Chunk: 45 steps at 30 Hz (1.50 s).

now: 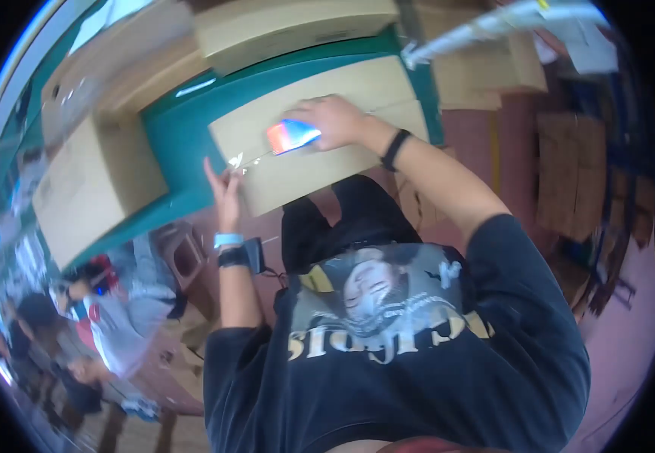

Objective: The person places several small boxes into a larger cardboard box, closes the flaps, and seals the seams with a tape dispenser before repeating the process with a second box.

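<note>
Tape dispenser (291, 137) on box (320, 143), atop table (176, 140).

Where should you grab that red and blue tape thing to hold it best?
Take the red and blue tape dispenser by its back end, coming from the right, just as the right hand does. Its front tip points left along the seam of the cardboard box, so that end probably needs to stay free. The left hand holds the box's near edge.

- Tan cardboard box (320, 143) on green table (173, 151)
- Red-and-blue tape dispenser (291, 137)
- Black wristband (395, 149); light blue wristband (228, 239)
- Dark navy shirt (418, 355), pale lettering
</note>
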Each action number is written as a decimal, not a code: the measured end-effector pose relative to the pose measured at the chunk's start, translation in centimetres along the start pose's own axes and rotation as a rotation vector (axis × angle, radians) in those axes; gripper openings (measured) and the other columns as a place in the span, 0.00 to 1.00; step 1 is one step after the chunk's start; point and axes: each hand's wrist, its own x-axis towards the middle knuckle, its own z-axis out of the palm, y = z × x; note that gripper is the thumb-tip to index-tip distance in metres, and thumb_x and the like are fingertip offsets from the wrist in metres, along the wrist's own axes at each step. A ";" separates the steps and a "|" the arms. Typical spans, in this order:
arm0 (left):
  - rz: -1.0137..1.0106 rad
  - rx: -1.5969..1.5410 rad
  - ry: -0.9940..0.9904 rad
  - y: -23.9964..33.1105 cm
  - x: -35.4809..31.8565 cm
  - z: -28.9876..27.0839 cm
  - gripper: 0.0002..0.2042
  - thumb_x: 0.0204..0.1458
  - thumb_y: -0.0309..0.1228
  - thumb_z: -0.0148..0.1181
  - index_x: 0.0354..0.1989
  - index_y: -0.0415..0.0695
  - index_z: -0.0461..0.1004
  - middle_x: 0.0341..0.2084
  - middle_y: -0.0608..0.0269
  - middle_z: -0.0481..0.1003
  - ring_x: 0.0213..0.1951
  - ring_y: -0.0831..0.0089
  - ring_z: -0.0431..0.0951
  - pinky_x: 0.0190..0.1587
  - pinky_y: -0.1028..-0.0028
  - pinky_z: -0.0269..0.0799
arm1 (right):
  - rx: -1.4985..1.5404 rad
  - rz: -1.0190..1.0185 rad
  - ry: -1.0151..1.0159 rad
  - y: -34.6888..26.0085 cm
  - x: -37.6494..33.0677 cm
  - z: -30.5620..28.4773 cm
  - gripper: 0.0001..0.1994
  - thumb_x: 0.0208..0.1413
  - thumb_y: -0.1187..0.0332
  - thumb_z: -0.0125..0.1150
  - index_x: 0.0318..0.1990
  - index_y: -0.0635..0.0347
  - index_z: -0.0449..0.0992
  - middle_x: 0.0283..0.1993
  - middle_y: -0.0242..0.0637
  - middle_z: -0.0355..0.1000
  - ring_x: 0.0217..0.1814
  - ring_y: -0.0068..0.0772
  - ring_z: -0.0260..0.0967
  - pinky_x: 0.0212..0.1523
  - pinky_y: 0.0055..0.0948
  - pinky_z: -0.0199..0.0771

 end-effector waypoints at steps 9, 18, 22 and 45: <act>0.011 1.501 -0.111 7.2 0.3 8.7 0.56 0.31 0.44 0.83 0.73 0.56 0.56 0.61 0.36 0.67 0.63 0.46 0.69 0.58 0.57 0.72 | 0.071 -0.155 0.015 0.1 -0.5 -1.5 0.28 0.42 0.65 0.68 0.56 0.35 0.76 0.42 0.44 0.74 0.39 0.51 0.78 0.40 0.45 0.79; 0.327 1.725 -0.276 6.2 2.1 9.4 0.45 0.30 0.30 0.78 0.65 0.42 0.66 0.68 0.40 0.60 0.68 0.47 0.63 0.65 0.57 0.66 | 0.206 -0.252 0.019 14.5 -12.3 -8.3 0.21 0.48 0.63 0.68 0.53 0.38 0.79 0.40 0.41 0.71 0.40 0.50 0.74 0.38 0.46 0.76; 0.371 1.633 -0.499 2.2 2.3 16.8 0.42 0.31 0.27 0.76 0.62 0.33 0.67 0.69 0.38 0.59 0.70 0.44 0.59 0.70 0.59 0.61 | 0.037 -0.087 -0.041 24.2 -21.2 -12.6 0.20 0.46 0.66 0.68 0.50 0.42 0.81 0.39 0.41 0.70 0.40 0.48 0.73 0.39 0.45 0.73; 0.573 1.809 -0.968 3.4 1.0 35.7 0.41 0.40 0.40 0.71 0.63 0.31 0.64 0.65 0.39 0.62 0.68 0.46 0.60 0.71 0.57 0.57 | 0.078 0.022 -0.116 26.1 -24.3 -7.7 0.18 0.40 0.73 0.69 0.43 0.49 0.82 0.36 0.43 0.72 0.38 0.49 0.75 0.37 0.44 0.74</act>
